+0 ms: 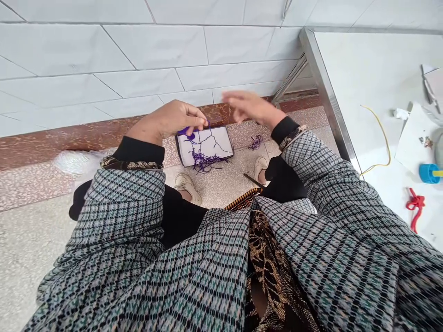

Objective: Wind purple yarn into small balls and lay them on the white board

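Note:
My left hand (175, 119) is closed in a pinch on a small purple piece with purple thread (191, 131) hanging from it. My right hand (249, 107) hovers just to the right, blurred by motion, so its fingers cannot be read clearly. Below both hands, on the floor between my feet, lies a white board (211, 144) strewn with purple thread scraps (205, 161).
A white tiled wall (138, 64) rises ahead. Another purple thread clump (255, 142) lies on the floor. A metal-edged white table (363, 92) at right carries a yellow cord (383, 138), red string (415, 205) and a blue spool (428, 173). A plastic bag (74, 161) sits at left.

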A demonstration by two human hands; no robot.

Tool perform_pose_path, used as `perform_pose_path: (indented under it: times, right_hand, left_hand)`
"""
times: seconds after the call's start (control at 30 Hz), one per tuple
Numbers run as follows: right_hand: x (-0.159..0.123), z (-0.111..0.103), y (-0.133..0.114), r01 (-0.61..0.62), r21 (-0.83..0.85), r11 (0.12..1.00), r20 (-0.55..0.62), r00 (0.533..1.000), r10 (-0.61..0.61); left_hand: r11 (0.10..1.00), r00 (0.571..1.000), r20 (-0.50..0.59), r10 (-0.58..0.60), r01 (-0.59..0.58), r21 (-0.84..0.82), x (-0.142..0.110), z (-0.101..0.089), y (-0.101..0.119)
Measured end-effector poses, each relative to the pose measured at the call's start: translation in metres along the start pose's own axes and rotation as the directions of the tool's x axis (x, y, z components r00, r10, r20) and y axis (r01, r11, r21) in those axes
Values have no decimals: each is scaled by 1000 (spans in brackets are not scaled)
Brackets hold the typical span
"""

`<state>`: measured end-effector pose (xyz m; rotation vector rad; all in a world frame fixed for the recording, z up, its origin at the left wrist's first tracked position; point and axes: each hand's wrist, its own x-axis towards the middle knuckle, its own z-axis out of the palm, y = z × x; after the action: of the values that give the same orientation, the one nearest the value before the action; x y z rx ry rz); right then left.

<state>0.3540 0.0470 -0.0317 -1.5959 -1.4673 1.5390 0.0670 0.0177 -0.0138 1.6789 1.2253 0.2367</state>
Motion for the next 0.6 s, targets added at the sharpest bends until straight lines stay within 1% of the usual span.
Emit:
perform_pose_path:
  times: [0.03, 0.07, 0.1, 0.13, 0.17, 0.2, 0.27, 0.3, 0.33, 0.37, 0.4, 0.43, 0.47, 0.5, 0.57, 0.6]
  right_hand:
    - [2, 18, 3, 60, 35, 998, 230, 971, -66]
    - [4, 32, 6, 97, 51, 994, 394, 913, -109]
    - [4, 42, 9, 127, 64, 990, 501, 853, -142]
    - [4, 46, 11, 145, 68, 987, 559, 814, -158]
    - [3, 46, 11, 149, 65, 987, 558, 814, -159]
    - [2, 40, 9, 140, 66, 988, 514, 844, -153]
    - [0, 17, 1, 91, 102, 991, 357, 926, -122]
    - [-1, 1, -3, 63, 133, 989, 247, 964, -95]
    - [-1, -17, -6, 38, 161, 986, 129, 990, -59]
    - [-2, -35, -7, 18, 168, 986, -9, 1000, -16]
    - [-2, -53, -6, -4, 146, 989, -163, 986, 28]
    - [-3, -70, -1, -55, 84, 995, -301, 950, 78]
    - [-5, -85, 6, -132, 4, 991, -422, 899, 121]
    - [-8, -99, 15, -201, -38, 979, -494, 855, 156]
    - [-17, -118, 34, -322, -105, 941, -584, 786, 203]
    - [-22, -124, 42, -375, -149, 915, -602, 769, 217]
  left_hand:
    - [1000, 1000, 7, -19, 19, -18, 1, 1, 2]
    - [998, 999, 14, -42, 42, -40, 1, 2, 3]
    - [997, 998, 18, -55, 56, -62, -1, 2, 4]
    - [995, 998, 23, -59, 60, -77, -3, 2, 4]
    - [994, 998, 35, -61, 64, -86, -5, 1, 3]
    - [994, 996, 59, -66, 71, -89, -8, -1, 1]
    - [992, 988, 127, -88, 99, -80, -14, -4, -5]
    - [991, 982, 156, -105, 117, -69, -18, -6, -9]
    - [989, 977, 174, -121, 133, -58, -22, -8, -13]
    - [989, 975, 181, -131, 142, -47, -27, -11, -17]
    - [988, 974, 178, -141, 149, -33, -33, -15, -22]
    - [988, 975, 164, -150, 155, -16, -39, -19, -27]
    - [987, 977, 142, -159, 161, -2, -46, -25, -32]
    - [985, 979, 112, -171, 171, 7, -53, -31, -37]
    - [979, 978, 47, -204, 204, -2, -66, -44, -48]
    - [976, 976, 25, -219, 219, -16, -71, -50, -54]
